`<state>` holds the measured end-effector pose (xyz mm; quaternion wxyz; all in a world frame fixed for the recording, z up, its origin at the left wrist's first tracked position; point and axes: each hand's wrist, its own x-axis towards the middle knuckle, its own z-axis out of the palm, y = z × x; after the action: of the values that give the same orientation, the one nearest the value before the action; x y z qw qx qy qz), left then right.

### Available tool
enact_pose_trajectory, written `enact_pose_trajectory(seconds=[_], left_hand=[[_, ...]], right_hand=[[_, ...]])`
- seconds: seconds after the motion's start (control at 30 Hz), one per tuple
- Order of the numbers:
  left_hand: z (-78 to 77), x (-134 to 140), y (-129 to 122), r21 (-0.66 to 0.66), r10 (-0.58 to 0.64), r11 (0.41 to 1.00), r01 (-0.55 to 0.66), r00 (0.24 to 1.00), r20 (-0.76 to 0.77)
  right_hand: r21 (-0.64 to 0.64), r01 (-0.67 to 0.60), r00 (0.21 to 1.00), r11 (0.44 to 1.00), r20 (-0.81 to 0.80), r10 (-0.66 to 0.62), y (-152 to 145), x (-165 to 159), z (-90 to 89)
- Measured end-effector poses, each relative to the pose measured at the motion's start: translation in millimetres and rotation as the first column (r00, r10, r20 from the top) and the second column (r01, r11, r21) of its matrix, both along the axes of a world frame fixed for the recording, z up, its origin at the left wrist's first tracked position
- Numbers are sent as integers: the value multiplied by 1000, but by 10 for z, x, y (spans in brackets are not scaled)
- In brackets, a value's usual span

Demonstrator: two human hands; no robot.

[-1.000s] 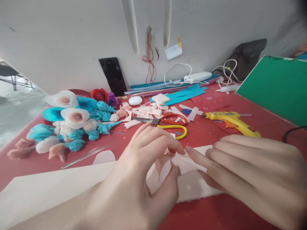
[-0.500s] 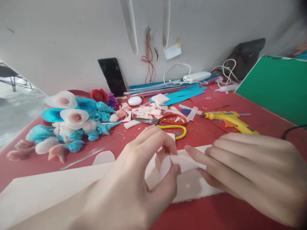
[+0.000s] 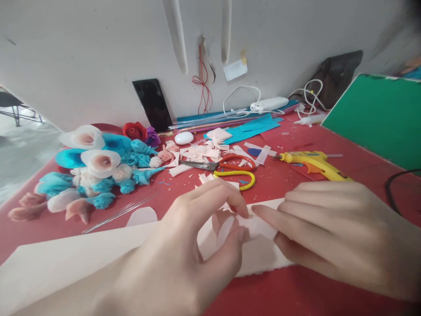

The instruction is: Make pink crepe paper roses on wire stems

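Between my hands is a thin, curled piece of pale pink paper. My left hand grips its near end with thumb and curled fingers. My right hand pinches the other end between thumb and forefinger, the rest of its fingers lying folded over. Under both hands lies a long cream-coloured sheet. Beyond the sheet rest scissors with one red and one yellow handle. A rounded pale petal piece lies at the sheet's far edge.
Blue, white and pink paper flowers are heaped at the left, beside thin wires. Pink paper scraps lie mid-table. A yellow glue gun is on the right, before a green board. A phone leans on the wall.
My right hand has turned slightly and its fingertips have come closer to my left fingers. The paper between them is more curled. The view has shifted slightly.
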<state>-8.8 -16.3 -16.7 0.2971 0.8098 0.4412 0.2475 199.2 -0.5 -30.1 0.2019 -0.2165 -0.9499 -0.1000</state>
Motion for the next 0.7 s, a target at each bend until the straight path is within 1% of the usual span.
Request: enact_pose_trajectory(seconds=[0.07,0.13,0.2,0.3,0.4,0.47,0.53,0.6,0.7], left_hand=[[-18,14,-12,25,19,1000,-19,1000,3],[-34,27,-21,62,25,998,-25,1000,7],[-46,34,-23,63,13,998,-13,1000,-5],[-59,36,-14,-16,-32,999,32,999,-25],[-76,39,-3,-98,-55,994,52,998,-28],[-92,48,4,-140,-53,989,48,998,-37],[-112,59,13,-183,-54,982,47,998,-34],[-137,70,26,-214,-39,976,32,999,-29],[-180,85,45,-235,16,972,-26,999,-43]], right_hand=[[-86,15,1000,996,-19,-17,-12,5,-20],[-191,32,999,981,-35,-39,-22,7,-42],[-337,61,997,939,-21,-72,-27,3,-59],[-563,108,994,820,34,-107,-29,-11,-59],[-713,95,994,694,24,-111,-30,-25,-37],[-778,80,994,624,13,-112,-23,-27,-28],[-815,88,992,573,22,-122,-7,-19,-39],[-826,116,987,551,35,-155,18,-2,-67],[-832,176,975,527,74,-209,62,32,-120]])
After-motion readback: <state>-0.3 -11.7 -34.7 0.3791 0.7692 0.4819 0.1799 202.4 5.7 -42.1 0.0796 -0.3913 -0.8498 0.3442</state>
